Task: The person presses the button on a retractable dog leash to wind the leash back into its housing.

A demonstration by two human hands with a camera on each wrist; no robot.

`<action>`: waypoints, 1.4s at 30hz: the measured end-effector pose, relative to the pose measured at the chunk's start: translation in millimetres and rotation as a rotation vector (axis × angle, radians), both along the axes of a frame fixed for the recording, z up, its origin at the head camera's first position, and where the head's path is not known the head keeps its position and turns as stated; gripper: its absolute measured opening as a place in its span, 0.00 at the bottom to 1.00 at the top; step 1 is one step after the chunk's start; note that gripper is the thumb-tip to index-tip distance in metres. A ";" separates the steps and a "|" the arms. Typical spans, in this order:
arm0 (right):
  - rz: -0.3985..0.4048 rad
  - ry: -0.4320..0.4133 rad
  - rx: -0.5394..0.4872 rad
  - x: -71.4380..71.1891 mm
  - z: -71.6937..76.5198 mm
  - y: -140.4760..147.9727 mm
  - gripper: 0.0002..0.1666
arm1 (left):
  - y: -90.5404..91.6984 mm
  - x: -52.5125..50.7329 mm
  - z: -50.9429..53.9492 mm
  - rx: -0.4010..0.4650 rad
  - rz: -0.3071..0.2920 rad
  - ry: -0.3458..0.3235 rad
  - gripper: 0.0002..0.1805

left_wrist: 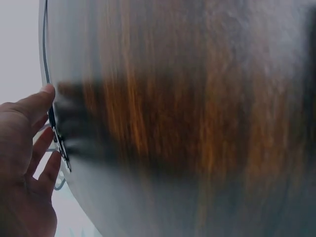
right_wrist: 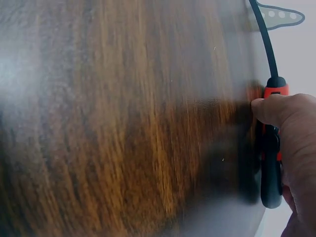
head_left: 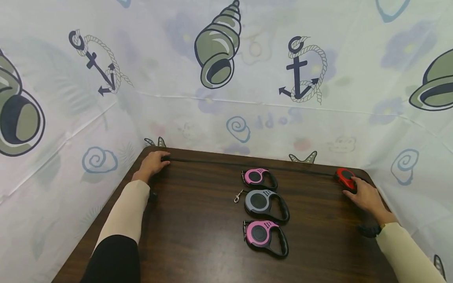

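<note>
A red and black retractable dog leash (head_left: pixel 343 175) lies at the right of the table's far edge. My right hand (head_left: pixel 368 196) grips its casing, the thumb (right_wrist: pixel 269 109) on the near side in the right wrist view; the other fingers are mostly hidden. Its black strap (head_left: pixel 226 162) is drawn out straight along the far edge to the left corner. There my left hand (head_left: pixel 151 165) pinches the strap's end, with a metal clip (left_wrist: pixel 61 148) beside the fingers in the left wrist view.
Three more retractable leashes lie in a column mid-table: a pink one (head_left: pixel 254 176) at the back, a grey one (head_left: pixel 257 200) with its clip (head_left: pixel 238 196) out to the left, another pink one (head_left: pixel 258 234) nearest. Patterned white cloth (head_left: pixel 170 74) surrounds the dark wooden table (head_left: pixel 191 236).
</note>
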State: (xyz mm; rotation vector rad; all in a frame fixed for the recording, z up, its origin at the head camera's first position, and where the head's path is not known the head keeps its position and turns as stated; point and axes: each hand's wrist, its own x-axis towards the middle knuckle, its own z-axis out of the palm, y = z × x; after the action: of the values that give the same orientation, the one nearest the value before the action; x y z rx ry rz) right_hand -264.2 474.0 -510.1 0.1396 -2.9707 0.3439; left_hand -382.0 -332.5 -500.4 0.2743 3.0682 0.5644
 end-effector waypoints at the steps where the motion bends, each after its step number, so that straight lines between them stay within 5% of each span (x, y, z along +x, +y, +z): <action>1: -0.003 -0.003 -0.008 -0.5 0.1 0.0 0.44 | 0.3 -0.4 -0.1 0.004 0.011 -0.004 0.27; 18: -0.036 0.021 -0.059 -3.1 -2.6 1.4 0.41 | -2.7 -3.7 7.6 0.047 0.038 0.051 0.18; 42: -0.045 0.019 -0.032 -10.4 11.0 -7.5 0.32 | -8.8 -5.5 -0.4 0.088 0.059 0.106 0.11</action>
State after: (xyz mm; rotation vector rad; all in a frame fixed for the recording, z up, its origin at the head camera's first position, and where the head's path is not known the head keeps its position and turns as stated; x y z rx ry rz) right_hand -274.6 466.6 -499.1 0.0720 -2.9426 0.3824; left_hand -387.5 -341.3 -500.8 0.2225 3.1677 0.7116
